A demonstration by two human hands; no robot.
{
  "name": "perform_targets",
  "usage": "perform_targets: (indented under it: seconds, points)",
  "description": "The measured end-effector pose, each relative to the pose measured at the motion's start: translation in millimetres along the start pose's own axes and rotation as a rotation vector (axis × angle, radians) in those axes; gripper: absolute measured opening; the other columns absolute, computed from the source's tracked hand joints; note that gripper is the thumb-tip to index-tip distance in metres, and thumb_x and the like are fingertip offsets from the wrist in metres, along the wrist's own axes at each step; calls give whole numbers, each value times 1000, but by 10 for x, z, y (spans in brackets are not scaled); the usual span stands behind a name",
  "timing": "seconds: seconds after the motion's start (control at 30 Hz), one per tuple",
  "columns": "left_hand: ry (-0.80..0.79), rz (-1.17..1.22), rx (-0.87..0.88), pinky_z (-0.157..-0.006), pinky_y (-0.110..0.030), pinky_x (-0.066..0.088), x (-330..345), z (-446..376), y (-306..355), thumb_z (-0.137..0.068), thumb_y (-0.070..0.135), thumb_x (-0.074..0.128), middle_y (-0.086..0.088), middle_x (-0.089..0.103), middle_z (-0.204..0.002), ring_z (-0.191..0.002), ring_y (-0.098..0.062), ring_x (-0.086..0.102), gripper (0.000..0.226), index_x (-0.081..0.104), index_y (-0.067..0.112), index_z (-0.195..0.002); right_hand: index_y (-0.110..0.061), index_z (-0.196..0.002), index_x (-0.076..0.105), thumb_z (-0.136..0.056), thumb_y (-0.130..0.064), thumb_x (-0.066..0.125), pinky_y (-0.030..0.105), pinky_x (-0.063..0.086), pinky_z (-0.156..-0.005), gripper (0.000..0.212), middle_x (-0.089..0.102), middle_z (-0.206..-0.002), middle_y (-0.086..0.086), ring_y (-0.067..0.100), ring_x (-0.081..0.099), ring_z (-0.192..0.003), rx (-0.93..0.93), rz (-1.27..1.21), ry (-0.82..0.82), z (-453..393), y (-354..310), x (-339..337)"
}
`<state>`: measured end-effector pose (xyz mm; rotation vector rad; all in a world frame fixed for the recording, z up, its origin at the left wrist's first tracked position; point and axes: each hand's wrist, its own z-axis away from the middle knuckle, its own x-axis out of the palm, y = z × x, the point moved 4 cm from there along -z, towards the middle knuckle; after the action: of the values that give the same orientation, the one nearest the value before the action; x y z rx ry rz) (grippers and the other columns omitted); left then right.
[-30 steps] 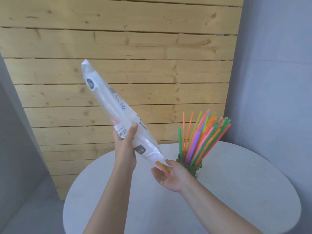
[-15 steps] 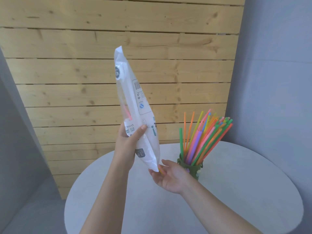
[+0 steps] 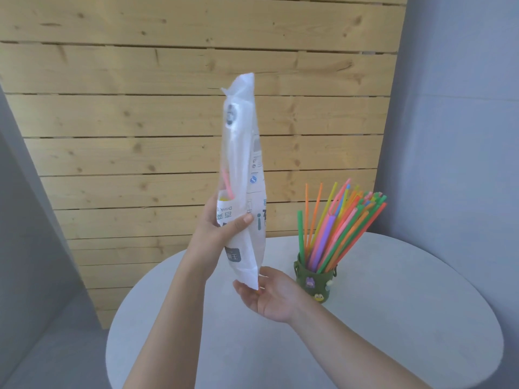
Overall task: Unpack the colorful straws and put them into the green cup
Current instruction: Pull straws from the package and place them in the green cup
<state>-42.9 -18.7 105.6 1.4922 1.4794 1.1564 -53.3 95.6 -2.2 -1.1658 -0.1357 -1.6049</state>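
My left hand (image 3: 217, 233) grips a translucent plastic straw bag (image 3: 243, 175) around its lower half and holds it nearly upright, open end down. A pink straw (image 3: 228, 184) shows through the bag just above my fingers. My right hand (image 3: 266, 296) is cupped palm-up directly under the bag's bottom edge, fingers apart, with nothing visible in it. To the right stands the green cup (image 3: 314, 282) on the table, with many colorful straws (image 3: 341, 223) fanning up and to the right.
A round white table (image 3: 393, 332) lies under both hands. A wooden plank wall (image 3: 140, 108) is behind it, and grey walls flank both sides.
The bag has swung from leaning left to nearly vertical. The orange straw tip that poked out of its bottom onto my right palm is no longer visible.
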Motion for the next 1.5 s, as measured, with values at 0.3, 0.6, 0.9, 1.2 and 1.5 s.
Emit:
perform_targets:
  seconds: [0.3, 0.6, 0.9, 1.2, 1.5]
  points:
    - [210, 182, 1, -86, -34, 52, -101, -12, -9, -88, 10, 66, 5, 68, -125, -108, -17, 69, 74, 32, 31, -150, 3, -83, 65, -91, -11, 51, 20, 49, -41, 21, 64, -71, 14, 21, 67, -55, 37, 83, 18, -128, 99, -70]
    - [307, 212, 18, -82, -32, 55, -186, -20, 18, -85, 22, 69, 1, 70, -121, -101, -14, 71, 61, 47, 26, -142, 5, -80, 66, -93, -14, 48, 20, 50, -41, 29, 66, -67, 14, 22, 67, -53, 23, 34, 32, -164, 101, -59]
    - [397, 338, 31, -81, -36, 55, -319, -50, 2, -98, 19, 55, 9, 75, -96, -88, -12, 71, 41, 51, 24, -139, 1, -81, 67, -91, -24, 53, 15, 42, -35, 30, 64, -71, 12, 18, 65, -50, 61, 36, -19, -208, 115, -87]
    - [252, 271, -35, -82, -37, 58, -268, -44, -60, -88, 18, 66, 1, 74, -104, -94, -17, 72, 36, 60, 20, -124, -8, -59, 49, -89, -7, 41, 13, 15, -24, 31, 47, -51, 2, 4, 34, -27, 52, 63, 23, -168, 44, -63]
    - [498, 361, -18, -87, -40, 56, -484, -56, -91, -85, 16, 70, -8, 71, -110, -97, -25, 69, 55, 50, 6, -135, -9, -75, 57, -96, -27, 47, 13, 15, -25, 29, 36, -41, -4, 4, 27, -26, 89, 271, 122, -171, 90, -180]
